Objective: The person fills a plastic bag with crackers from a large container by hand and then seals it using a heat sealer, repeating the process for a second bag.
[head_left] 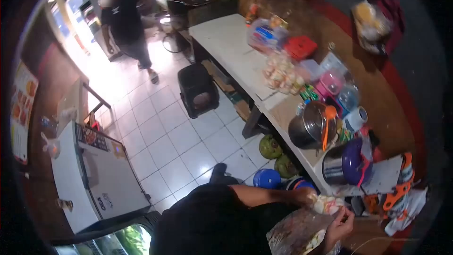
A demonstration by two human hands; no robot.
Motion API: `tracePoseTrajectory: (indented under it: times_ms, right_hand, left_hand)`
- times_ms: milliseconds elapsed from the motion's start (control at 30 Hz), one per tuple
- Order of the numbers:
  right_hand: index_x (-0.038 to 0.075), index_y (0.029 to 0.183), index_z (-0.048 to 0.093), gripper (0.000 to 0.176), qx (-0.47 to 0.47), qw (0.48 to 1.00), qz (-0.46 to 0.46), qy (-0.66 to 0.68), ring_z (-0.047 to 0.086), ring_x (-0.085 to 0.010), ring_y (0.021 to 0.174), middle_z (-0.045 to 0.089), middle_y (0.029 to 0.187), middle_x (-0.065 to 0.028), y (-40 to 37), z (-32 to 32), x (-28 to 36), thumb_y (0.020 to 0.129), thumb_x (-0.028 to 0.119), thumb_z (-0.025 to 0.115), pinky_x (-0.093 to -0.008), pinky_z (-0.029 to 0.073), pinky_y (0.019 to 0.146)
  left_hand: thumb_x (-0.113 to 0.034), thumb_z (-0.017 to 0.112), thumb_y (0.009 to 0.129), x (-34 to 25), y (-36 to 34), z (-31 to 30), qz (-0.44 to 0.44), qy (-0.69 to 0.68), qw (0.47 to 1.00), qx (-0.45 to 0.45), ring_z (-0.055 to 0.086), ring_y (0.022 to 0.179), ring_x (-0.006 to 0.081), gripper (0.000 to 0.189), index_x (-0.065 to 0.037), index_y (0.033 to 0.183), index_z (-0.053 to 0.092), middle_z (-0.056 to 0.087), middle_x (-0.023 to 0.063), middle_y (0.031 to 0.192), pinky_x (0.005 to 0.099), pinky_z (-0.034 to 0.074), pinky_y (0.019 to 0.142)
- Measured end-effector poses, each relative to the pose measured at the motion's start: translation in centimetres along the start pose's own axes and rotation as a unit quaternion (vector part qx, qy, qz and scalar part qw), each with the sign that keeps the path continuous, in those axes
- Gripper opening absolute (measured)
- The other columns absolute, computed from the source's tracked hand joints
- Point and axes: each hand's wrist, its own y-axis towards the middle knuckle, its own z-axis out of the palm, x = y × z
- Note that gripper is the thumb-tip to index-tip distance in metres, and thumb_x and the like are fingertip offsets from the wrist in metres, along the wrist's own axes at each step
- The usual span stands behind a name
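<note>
A small clear bag of whitish and pinkish pieces point(329, 205) is between my hands beside the worktop. My left hand point(307, 197) closes round its near end. My right hand point(340, 225) pinches at its lower edge, with thumb and fingers together. Just below, against my dark shirt, is a larger clear plastic bag point(290, 231) with brownish contents. Several pale, clove-like pieces point(314, 241) show along its right side, close to my right wrist.
A steel pot point(306, 125) with an orange ladle point(329, 120), a purple bowl point(353, 160) and a bag of pale bulbs point(281, 72) crowd the worktop point(222, 35). Green coconuts point(270, 147) and a black stool point(198, 89) stand on the floor. A person point(127, 23) is at the far doorway.
</note>
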Motion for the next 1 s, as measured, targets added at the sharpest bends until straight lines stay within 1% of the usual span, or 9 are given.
tracePoseTrajectory:
  times_ms: [67, 167, 300, 433, 700, 767, 833, 967, 1000]
  right_hand:
    - [0.001, 0.090, 0.064, 0.020, -0.071, 0.993, -0.079, -0.051, 0.058, -0.0182, 0.062, 0.064, 0.075, -0.0110, 2.7, 0.2, -2.0, 0.092, 0.021, 0.063, -0.0303, 0.043, 0.049]
    - [0.000, 0.089, 0.063, 0.022, -0.034, 0.996, -0.075, 0.020, 0.059, -0.0189, 0.063, 0.064, 0.076, -0.0112, 0.5, 2.0, 3.9, 0.093, 0.022, 0.062, -0.0291, 0.043, 0.049]
    - [-0.001, 0.086, 0.061, 0.018, 0.008, 0.988, -0.146, 0.042, 0.062, -0.0300, 0.068, 0.066, 0.081, -0.0166, 0.0, 6.6, 9.1, 0.089, 0.017, 0.063, -0.0374, 0.047, 0.059]
    - [-0.001, 0.082, 0.060, 0.017, 0.069, 0.981, -0.176, 0.037, 0.062, -0.0337, 0.068, 0.065, 0.078, -0.0182, -1.7, 11.0, 17.5, 0.086, 0.015, 0.063, -0.0425, 0.045, 0.060]
    - [-0.002, 0.081, 0.060, 0.017, 0.240, 0.945, -0.129, 0.179, 0.051, -0.0127, 0.057, 0.060, 0.067, -0.0073, -4.2, 17.8, 24.2, 0.085, 0.014, 0.067, -0.0260, 0.040, 0.053]
    - [-0.002, 0.081, 0.062, 0.015, 0.274, 0.931, -0.118, 0.210, 0.053, -0.0103, 0.058, 0.063, 0.074, -0.0074, -3.6, 17.6, 27.3, 0.082, 0.011, 0.070, -0.0235, 0.041, 0.052]
    - [-0.001, 0.110, 0.064, 0.041, 0.386, 0.891, -0.185, 0.153, 0.058, -0.0186, 0.097, 0.064, 0.110, -0.0106, -2.9, 15.7, 31.5, 0.075, 0.014, 0.080, -0.0293, 0.047, 0.080]
    - [-0.002, 0.081, 0.063, 0.011, 0.345, 0.872, -0.323, 0.131, 0.054, -0.0078, 0.061, 0.065, 0.084, -0.0083, -2.1, 18.3, 32.9, 0.079, 0.006, 0.071, -0.0221, 0.040, 0.050]
    - [-0.002, 0.079, 0.063, 0.010, 0.348, 0.859, -0.348, 0.143, 0.054, -0.0057, 0.060, 0.067, 0.094, -0.0110, -1.5, 19.0, 33.3, 0.077, 0.002, 0.072, -0.0214, 0.039, 0.048]
  left_hand:
    - [-0.019, 0.074, 0.079, -1.8, 1.8, -1.3, -0.114, -0.307, 0.933, 0.147, 0.063, 0.094, 0.0291, 0.069, -0.011, 0.139, 0.039, 0.059, 0.0140, 0.123, 0.0434, 0.051, 0.088]
    - [-0.016, 0.079, 0.078, -4.9, -4.5, -9.5, -0.179, -0.393, 0.893, 0.127, 0.055, 0.113, 0.0208, 0.086, -0.003, 0.144, 0.025, 0.056, 0.0126, 0.121, 0.0380, 0.044, 0.097]
    - [-0.030, 0.091, 0.060, -13.5, -5.8, -16.9, -0.151, -0.105, 0.982, 0.051, 0.050, 0.121, 0.0302, 0.116, -0.002, 0.146, 0.019, 0.049, 0.0219, 0.130, 0.0397, 0.043, 0.100]
    - [-0.033, 0.085, 0.059, -17.7, -9.1, -20.5, -0.118, -0.019, 0.992, -0.044, 0.059, 0.108, 0.0299, 0.090, -0.005, 0.132, 0.043, 0.058, 0.0163, 0.115, 0.0397, 0.048, 0.090]
    - [-0.031, 0.082, 0.053, -16.1, -17.4, -28.1, -0.159, 0.012, 0.986, -0.050, 0.063, 0.094, 0.0244, 0.074, -0.004, 0.117, 0.053, 0.063, 0.0148, 0.099, 0.0363, 0.049, 0.078]
    - [-0.033, 0.086, 0.056, -14.7, -19.3, -29.5, -0.065, -0.014, 0.994, -0.089, 0.060, 0.091, 0.0212, 0.076, -0.002, 0.116, 0.052, 0.061, 0.0125, 0.098, 0.0338, 0.048, 0.079]
    - [-0.031, 0.088, 0.056, -16.7, -20.3, -31.8, -0.083, -0.081, 0.990, -0.085, 0.059, 0.091, 0.0194, 0.078, -0.001, 0.118, 0.051, 0.061, 0.0101, 0.098, 0.0322, 0.048, 0.080]
    - [-0.026, 0.089, 0.055, -16.0, -21.8, -34.9, -0.114, -0.069, 0.987, -0.095, 0.058, 0.091, 0.0168, 0.078, -0.001, 0.119, 0.050, 0.060, 0.0081, 0.099, 0.0309, 0.048, 0.080]
    - [-0.024, 0.089, 0.056, -16.2, -22.1, -35.5, -0.109, -0.105, 0.982, -0.111, 0.058, 0.091, 0.0159, 0.077, -0.001, 0.118, 0.051, 0.060, 0.0075, 0.098, 0.0301, 0.049, 0.079]
